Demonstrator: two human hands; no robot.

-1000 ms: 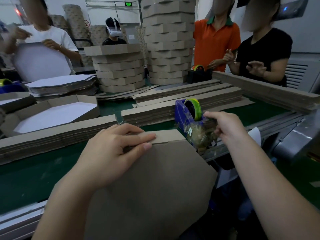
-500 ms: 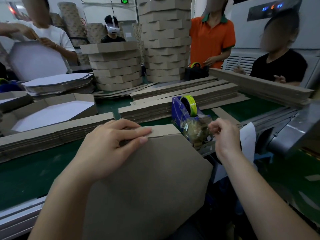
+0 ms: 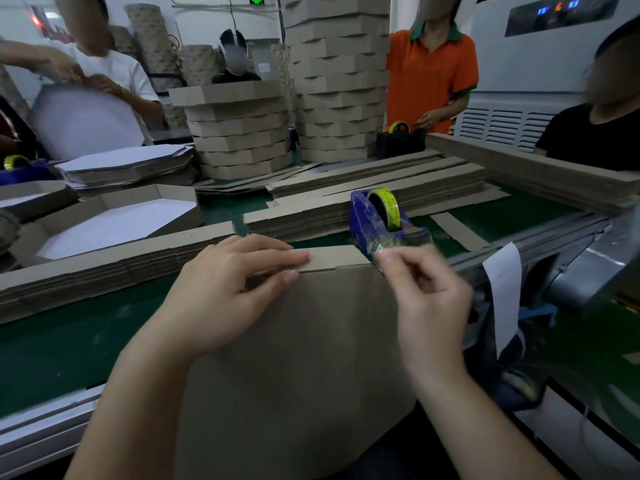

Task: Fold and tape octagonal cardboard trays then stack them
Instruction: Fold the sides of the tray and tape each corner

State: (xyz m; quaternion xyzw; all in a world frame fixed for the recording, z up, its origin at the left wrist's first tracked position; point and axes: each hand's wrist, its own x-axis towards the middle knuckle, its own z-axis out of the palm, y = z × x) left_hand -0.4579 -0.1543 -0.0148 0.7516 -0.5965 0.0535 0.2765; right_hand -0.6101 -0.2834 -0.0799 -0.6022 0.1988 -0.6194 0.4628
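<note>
Blue dispenser (image 3: 363,223) beyond tray (image 3: 311,358); 2 stacks (image 3: 341,98) behind.

- A packaging workshop built round an assembly line: a long green conveyor surface (image 3: 69,341) runs between the workers.
- Tall stacks of folded octagonal trays (image 3: 341,81) and piles of flat cardboard strips (image 3: 381,188) crowd it.
- A blue tape dispenser (image 3: 367,220) stands at the near station.
- Several people (image 3: 429,74) work standing around it.
- A white machine (image 3: 540,71) with a lit panel stands behind.
</note>
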